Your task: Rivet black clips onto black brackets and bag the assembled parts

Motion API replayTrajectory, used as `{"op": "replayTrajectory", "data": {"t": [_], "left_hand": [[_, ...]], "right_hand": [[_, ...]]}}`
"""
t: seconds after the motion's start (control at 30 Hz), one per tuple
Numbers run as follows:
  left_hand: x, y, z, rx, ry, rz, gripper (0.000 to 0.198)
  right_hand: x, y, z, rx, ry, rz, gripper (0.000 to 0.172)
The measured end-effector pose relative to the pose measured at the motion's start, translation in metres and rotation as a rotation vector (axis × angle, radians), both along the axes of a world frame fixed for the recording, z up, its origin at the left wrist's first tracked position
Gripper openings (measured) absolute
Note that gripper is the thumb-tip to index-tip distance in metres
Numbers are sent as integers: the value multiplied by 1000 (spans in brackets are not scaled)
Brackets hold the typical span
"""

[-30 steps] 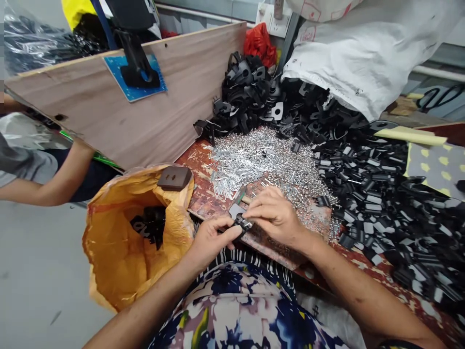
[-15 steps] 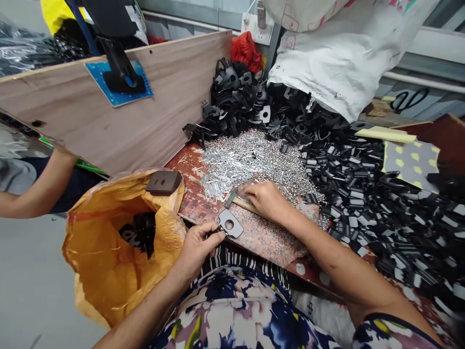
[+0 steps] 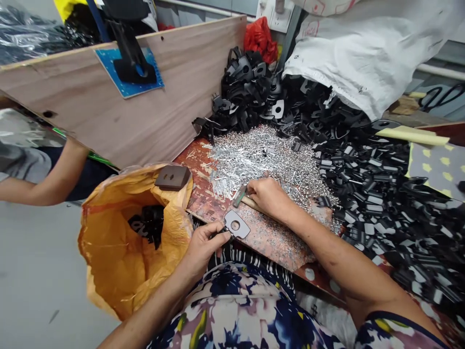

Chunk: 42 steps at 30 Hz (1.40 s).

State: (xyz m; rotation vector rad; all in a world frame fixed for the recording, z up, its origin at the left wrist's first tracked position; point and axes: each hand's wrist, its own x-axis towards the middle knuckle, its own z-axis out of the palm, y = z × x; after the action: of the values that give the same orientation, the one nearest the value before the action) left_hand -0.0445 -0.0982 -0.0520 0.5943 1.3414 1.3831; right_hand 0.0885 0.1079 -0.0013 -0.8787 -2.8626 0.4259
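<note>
At the near edge of the table, my left hand (image 3: 207, 242) pinches a flat grey-and-black plastic piece (image 3: 243, 229) with a round hole through it. Its black narrow end is partly behind my thumb and fingers. Just beyond, my right hand (image 3: 268, 196) is closed around a hammer (image 3: 239, 197), whose wooden handle runs beneath the palm. The hammer's small metal head points left, beside a pile of loose silver metal pins (image 3: 236, 162). My right fingertips are bent down by the pins; whether they also hold one is too small to see.
Black plastic parts (image 3: 378, 194) cover the table's right side, more (image 3: 247, 87) heaped behind. An orange sack (image 3: 109, 271) stands open at left, a brown block (image 3: 173, 177) on its rim. A wooden board (image 3: 174, 82) forms a wall; another person's arm (image 3: 61, 174) shows beyond it.
The whole view has shifted slightly, so things sit further right and a little higher. Both hands keep their holds on the plastic piece and the hammer.
</note>
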Motion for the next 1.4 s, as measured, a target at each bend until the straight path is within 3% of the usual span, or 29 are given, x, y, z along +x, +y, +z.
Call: {"op": "replayTrajectory", "data": {"t": [0.27, 0.43, 0.53, 0.67, 0.73, 0.83, 1.03, 1.23, 1.4], "left_hand": [[1, 3, 2, -17, -60, 45, 32], [0, 2, 12, 21, -239, 93, 29], [-1, 2, 18, 31, -397, 170, 35], [3, 5, 22, 20, -476, 183, 33], [7, 7, 23, 31, -518, 194, 31], [12, 7, 23, 51, -591, 225, 29], [15, 3, 19, 99, -639, 199, 27], [20, 6, 16, 154, -578, 239, 26], [16, -3, 22, 124, -590, 197, 27]], "right_hand": [[-12, -16, -6, 199, -106, 124, 18], [1, -4, -5, 231, -27, 52, 12], [17, -15, 12, 86, 260, -23, 22], [26, -66, 31, -281, 602, 13, 16], [23, -91, 29, -342, 666, 63, 12], [14, -110, 18, -277, 718, 92, 11], [12, -116, 6, 14, 703, 43, 12], [10, -127, 0, 427, 572, 225, 23], [14, -124, -6, 332, 609, 255, 23]]}}
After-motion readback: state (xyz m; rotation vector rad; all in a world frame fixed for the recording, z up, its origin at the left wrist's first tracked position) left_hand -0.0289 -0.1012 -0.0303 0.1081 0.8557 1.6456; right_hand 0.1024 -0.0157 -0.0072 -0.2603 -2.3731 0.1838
